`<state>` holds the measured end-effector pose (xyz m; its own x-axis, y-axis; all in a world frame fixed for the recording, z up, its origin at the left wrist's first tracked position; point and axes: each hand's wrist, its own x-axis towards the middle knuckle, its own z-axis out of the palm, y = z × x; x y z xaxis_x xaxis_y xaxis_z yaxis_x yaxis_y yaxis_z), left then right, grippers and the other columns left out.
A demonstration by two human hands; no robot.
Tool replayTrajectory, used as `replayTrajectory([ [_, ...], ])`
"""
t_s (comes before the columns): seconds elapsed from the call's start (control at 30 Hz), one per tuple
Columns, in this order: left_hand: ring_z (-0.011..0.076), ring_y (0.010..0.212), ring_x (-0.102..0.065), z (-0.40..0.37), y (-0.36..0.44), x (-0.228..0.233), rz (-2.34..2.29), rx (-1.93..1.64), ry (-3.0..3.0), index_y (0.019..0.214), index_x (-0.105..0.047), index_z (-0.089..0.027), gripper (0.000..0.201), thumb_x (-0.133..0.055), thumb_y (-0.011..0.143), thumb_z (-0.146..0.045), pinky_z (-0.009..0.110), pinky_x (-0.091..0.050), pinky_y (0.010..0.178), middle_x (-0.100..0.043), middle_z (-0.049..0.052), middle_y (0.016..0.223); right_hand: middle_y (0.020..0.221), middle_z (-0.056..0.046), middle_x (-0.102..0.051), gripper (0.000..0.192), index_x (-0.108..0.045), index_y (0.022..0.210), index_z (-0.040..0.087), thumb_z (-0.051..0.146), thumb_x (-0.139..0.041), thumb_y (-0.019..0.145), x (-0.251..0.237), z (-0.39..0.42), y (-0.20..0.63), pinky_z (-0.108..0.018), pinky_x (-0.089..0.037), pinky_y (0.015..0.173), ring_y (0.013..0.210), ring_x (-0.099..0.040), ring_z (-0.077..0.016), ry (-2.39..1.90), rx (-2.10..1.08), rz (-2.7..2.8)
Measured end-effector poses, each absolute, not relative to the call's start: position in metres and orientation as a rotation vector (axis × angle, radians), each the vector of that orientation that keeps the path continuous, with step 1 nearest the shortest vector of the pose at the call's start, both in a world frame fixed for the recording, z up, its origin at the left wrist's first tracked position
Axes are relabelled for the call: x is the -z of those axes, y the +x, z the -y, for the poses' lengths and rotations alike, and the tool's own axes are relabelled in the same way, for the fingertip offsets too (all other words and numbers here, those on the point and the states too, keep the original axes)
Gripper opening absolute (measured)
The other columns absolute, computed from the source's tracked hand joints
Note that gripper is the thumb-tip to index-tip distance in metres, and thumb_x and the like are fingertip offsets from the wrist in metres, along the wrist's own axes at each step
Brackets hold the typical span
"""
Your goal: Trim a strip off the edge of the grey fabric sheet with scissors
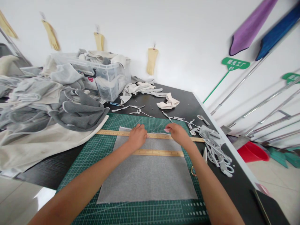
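Observation:
A grey fabric sheet (147,175) lies flat on a green cutting mat (98,162). Two wooden rulers cross the sheet: a long one (110,133) along its far edge and a shorter one (161,152) nearer to me. My left hand (137,137) presses on the long ruler near its middle, fingers curled over it. My right hand (178,132) rests on the same ruler further right and pinches a small pale piece, probably chalk, at its fingertips.
A heap of grey and cream cloth (47,106) covers the table's left. A clear plastic bin (105,78) of fabric stands behind. Grey strip offcuts (215,147) and scissors lie right of the mat. A red basin (253,152) sits on the floor.

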<state>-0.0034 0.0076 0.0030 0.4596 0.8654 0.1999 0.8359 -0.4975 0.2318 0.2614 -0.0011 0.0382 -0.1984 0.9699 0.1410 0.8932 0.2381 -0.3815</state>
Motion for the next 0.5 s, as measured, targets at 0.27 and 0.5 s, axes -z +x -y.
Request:
replayTrajectory([
  [0.27, 0.0268, 0.098, -0.06, -0.007, -0.007, -0.007, -1.466, -0.424, 2.6, 0.081, -0.074, -0.019, 0.022, -0.058, 0.095, -0.026, 0.038, -0.048, 0.083, -0.069, 0.01, 0.091, 0.089, -0.003, -0.074, 0.014, -0.068, 0.093, 0.019, 0.021, -0.054, 0.094, 0.002, 0.005, 0.19, -0.026, -0.051, 0.076, 0.082, -0.068, -0.0171, -1.336, -0.7, 1.922],
  [0.5, 0.03, 0.096, -0.064, -0.007, -0.008, -0.009, -1.451, -0.42, 2.601, 0.083, -0.074, -0.02, 0.036, -0.069, 0.087, -0.055, 0.038, -0.049, 0.081, -0.071, 0.011, 0.088, 0.08, -0.002, -0.071, 0.014, -0.069, 0.089, 0.02, 0.027, -0.057, 0.091, 0.019, 0.009, 0.176, -0.026, -0.051, 0.068, 0.072, -0.065, -0.0168, -1.271, -0.842, 1.794],
])
